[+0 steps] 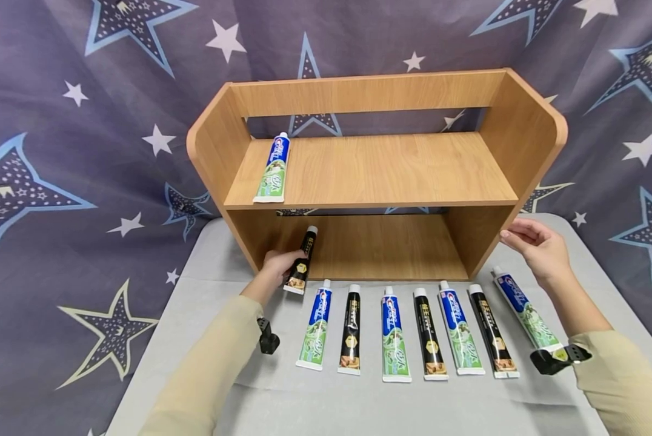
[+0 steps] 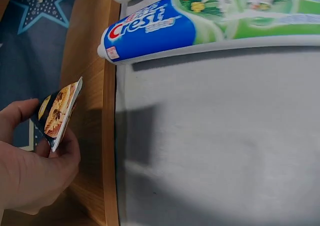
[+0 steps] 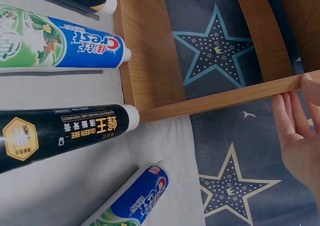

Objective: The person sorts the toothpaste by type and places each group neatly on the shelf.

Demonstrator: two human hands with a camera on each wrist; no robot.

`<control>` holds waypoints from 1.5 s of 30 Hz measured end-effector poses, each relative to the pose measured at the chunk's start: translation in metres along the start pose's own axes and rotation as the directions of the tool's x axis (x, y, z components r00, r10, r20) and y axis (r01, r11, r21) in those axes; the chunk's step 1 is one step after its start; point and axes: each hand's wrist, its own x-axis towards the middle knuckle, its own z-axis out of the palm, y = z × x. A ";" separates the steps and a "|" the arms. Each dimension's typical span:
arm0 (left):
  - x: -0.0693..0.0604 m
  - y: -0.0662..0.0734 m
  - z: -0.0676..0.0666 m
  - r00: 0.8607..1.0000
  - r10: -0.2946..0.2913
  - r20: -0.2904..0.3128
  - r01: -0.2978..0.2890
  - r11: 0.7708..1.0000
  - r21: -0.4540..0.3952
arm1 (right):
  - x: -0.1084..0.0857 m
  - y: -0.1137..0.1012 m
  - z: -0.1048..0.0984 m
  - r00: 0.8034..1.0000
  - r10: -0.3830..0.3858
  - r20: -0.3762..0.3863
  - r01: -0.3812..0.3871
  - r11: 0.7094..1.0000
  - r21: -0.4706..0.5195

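Observation:
My left hand grips a black toothpaste tube at the front left of the lower shelf. Its white cap points into the compartment; the tube's flat crimped end faces out in the left wrist view. On the right, my right hand holds the edge of the wooden shelf unit's side panel. In the right wrist view the thumb lies on one face of the panel and the fingers on the other. A blue and green Crest tube lies at the left of the upper shelf.
Several toothpaste tubes lie in a row before the shelf unit, blue-green Crest tubes alternating with black Queen Bee tubes, caps toward the shelf. A grey cloth covers the table. Behind hangs a star-patterned curtain.

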 end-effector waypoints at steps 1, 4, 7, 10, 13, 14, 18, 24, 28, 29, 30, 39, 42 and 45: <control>0.002 0.002 0.001 1.000 0.003 -0.020 -0.003 1.000 0.006 | 0.000 -0.001 0.001 1.000 0.008 -0.008 -0.008 1.000 -0.004; 0.010 0.006 0.004 0.996 0.030 -0.078 -0.027 0.998 0.049 | -0.004 -0.009 0.010 0.999 0.026 -0.030 -0.027 0.999 -0.018; 0.017 0.007 0.005 0.990 0.082 -0.111 -0.072 0.993 0.092 | -0.005 -0.013 0.015 0.998 0.044 -0.035 -0.044 0.999 -0.003; 0.023 0.006 0.004 0.981 0.127 -0.144 -0.112 0.988 0.107 | -0.006 -0.014 0.019 0.998 0.045 -0.033 -0.045 0.999 -0.001; 0.028 0.005 0.005 0.969 0.166 -0.183 -0.136 0.977 0.165 | -0.006 -0.014 0.019 0.999 0.031 -0.032 -0.031 0.999 -0.006; 0.029 0.005 0.006 0.964 0.180 -0.197 -0.141 0.970 0.197 | -0.006 -0.015 0.019 0.999 0.030 -0.035 -0.030 1.000 -0.008; 0.035 0.005 0.008 0.937 0.256 -0.236 -0.163 0.921 0.354 | -0.006 -0.016 0.019 0.999 0.030 -0.039 -0.030 1.000 -0.009; 0.040 0.003 0.010 0.893 0.385 -0.232 -0.256 0.860 0.440 | -0.006 -0.017 0.018 0.999 0.030 -0.045 -0.031 0.999 -0.013; 0.057 0.000 0.008 0.880 0.434 -0.193 -0.298 0.821 0.487 | -0.007 -0.017 0.018 0.998 0.029 -0.051 -0.030 0.999 -0.018; 0.064 -0.001 0.007 0.872 0.452 -0.188 -0.309 0.806 0.504 | -0.007 -0.017 0.018 0.998 0.030 -0.051 -0.031 0.999 -0.021; 0.075 -0.006 0.007 0.841 0.500 -0.209 -0.348 0.794 0.499 | -0.007 -0.017 0.018 0.998 0.030 -0.051 -0.031 0.999 -0.024; 0.045 0.008 0.019 0.879 0.416 -0.233 -0.236 0.804 0.545 | -0.006 -0.015 0.016 0.998 0.042 -0.055 -0.043 0.999 -0.019; 0.034 0.012 0.022 0.879 0.408 -0.248 -0.193 0.778 0.597 | -0.006 -0.015 0.015 0.997 0.056 -0.050 -0.057 0.998 -0.017; 0.029 0.012 0.022 0.878 0.397 -0.267 -0.152 0.762 0.630 | -0.006 -0.014 0.015 0.997 0.066 -0.040 -0.067 0.998 -0.019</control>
